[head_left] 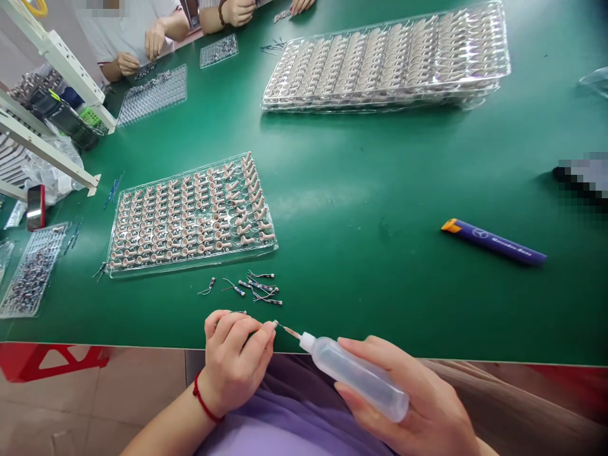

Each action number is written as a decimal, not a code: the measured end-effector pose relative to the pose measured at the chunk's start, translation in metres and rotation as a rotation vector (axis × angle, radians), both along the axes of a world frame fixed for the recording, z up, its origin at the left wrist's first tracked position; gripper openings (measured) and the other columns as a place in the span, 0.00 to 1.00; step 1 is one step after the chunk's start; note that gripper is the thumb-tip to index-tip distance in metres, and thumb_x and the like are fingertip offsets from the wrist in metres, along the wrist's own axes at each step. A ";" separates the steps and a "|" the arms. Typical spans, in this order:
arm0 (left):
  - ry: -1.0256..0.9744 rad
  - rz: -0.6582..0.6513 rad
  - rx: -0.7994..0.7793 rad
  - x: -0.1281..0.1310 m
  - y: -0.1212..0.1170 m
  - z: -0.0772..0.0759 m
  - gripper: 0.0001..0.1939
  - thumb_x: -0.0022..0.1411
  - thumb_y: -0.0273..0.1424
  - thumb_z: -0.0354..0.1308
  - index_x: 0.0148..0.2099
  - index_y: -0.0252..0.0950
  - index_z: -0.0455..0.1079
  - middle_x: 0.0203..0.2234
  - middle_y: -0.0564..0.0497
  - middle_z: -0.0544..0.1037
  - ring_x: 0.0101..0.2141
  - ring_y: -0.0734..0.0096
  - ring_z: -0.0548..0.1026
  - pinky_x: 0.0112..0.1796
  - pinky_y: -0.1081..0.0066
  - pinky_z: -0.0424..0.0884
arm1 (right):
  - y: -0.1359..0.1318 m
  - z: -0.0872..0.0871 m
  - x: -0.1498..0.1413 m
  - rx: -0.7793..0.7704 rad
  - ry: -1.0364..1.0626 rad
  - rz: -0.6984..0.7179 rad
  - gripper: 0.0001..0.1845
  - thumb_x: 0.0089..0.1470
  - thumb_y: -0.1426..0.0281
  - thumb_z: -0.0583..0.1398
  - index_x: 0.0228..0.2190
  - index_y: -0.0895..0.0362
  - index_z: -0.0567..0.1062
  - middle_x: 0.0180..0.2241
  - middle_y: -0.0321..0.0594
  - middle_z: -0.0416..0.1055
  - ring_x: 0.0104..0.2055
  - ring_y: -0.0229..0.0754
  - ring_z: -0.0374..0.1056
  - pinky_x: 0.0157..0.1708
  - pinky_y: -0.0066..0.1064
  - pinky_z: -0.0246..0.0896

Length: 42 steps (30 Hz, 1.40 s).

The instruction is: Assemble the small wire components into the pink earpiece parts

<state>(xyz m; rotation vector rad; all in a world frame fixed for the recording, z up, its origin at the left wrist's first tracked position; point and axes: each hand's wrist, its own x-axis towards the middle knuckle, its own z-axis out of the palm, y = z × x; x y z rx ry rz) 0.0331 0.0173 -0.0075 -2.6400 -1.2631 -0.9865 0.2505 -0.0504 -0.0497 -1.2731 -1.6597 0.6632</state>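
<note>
My right hand (403,392) is wrapped round a translucent squeeze bottle (358,377) with a white cap and a thin needle tip. The needle points left, its end at or very near a small wired component (275,323) pinched in the fingertips of my left hand (240,358). Another small part (240,312) shows at the left hand's curled fingers. Just beyond, several loose wired components (261,286) lie on the green table. Behind them is a clear plastic tray (190,263) filled with rows of small beige pieces.
A stack of filled clear trays (384,63) stands at the back. A blue-and-yellow cutter-like tool (494,242) lies at right. At left are a phone (36,208), a tray of small parts (33,272) and a white metal frame (71,69). Co-workers' hands (154,41) are across the table.
</note>
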 end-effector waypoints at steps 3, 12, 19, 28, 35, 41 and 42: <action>0.004 0.004 0.004 0.000 0.000 0.000 0.08 0.58 0.22 0.63 0.39 0.39 0.74 0.26 0.55 0.79 0.30 0.71 0.74 0.41 0.65 0.65 | 0.001 0.000 0.000 0.000 0.000 0.009 0.27 0.55 0.68 0.61 0.56 0.43 0.64 0.33 0.40 0.76 0.27 0.47 0.71 0.24 0.37 0.68; 0.011 0.008 -0.013 -0.002 0.000 -0.003 0.08 0.58 0.23 0.63 0.40 0.39 0.74 0.26 0.54 0.79 0.31 0.70 0.75 0.41 0.64 0.65 | -0.006 -0.004 0.005 -0.001 0.021 -0.057 0.23 0.53 0.66 0.63 0.51 0.46 0.69 0.36 0.41 0.77 0.31 0.47 0.74 0.28 0.35 0.71; -0.141 -0.049 -0.111 -0.008 -0.009 0.007 0.11 0.60 0.21 0.60 0.46 0.36 0.74 0.30 0.50 0.80 0.33 0.69 0.75 0.39 0.66 0.69 | 0.024 0.019 0.003 -0.168 0.232 -0.230 0.18 0.56 0.64 0.62 0.48 0.52 0.69 0.44 0.44 0.76 0.44 0.46 0.74 0.42 0.33 0.72; -0.802 0.218 -1.412 -0.010 -0.044 0.007 0.11 0.56 0.37 0.66 0.32 0.32 0.77 0.29 0.43 0.83 0.29 0.66 0.79 0.29 0.73 0.73 | 0.054 0.017 0.007 -0.145 -0.071 -0.315 0.27 0.56 0.57 0.62 0.54 0.53 0.64 0.54 0.49 0.67 0.49 0.52 0.71 0.42 0.41 0.71; -1.128 0.296 -1.725 -0.001 -0.043 -0.015 0.18 0.47 0.41 0.72 0.29 0.30 0.77 0.25 0.44 0.82 0.25 0.72 0.76 0.24 0.78 0.68 | 0.015 0.019 -0.027 0.331 -0.166 -0.159 0.07 0.56 0.74 0.63 0.37 0.52 0.73 0.31 0.35 0.69 0.32 0.40 0.67 0.34 0.34 0.64; -1.150 0.299 -1.734 0.000 -0.042 -0.019 0.18 0.44 0.42 0.73 0.27 0.30 0.78 0.20 0.49 0.78 0.24 0.73 0.75 0.23 0.78 0.68 | 0.010 0.016 -0.044 0.220 -0.165 0.034 0.10 0.63 0.75 0.55 0.34 0.57 0.76 0.29 0.39 0.72 0.32 0.38 0.65 0.36 0.35 0.56; -1.152 0.297 -1.729 0.000 -0.042 -0.019 0.18 0.44 0.42 0.73 0.27 0.30 0.78 0.21 0.48 0.78 0.24 0.74 0.75 0.23 0.78 0.68 | 0.010 0.015 -0.044 0.212 -0.168 0.039 0.10 0.63 0.75 0.55 0.34 0.56 0.76 0.29 0.39 0.72 0.32 0.38 0.65 0.37 0.35 0.55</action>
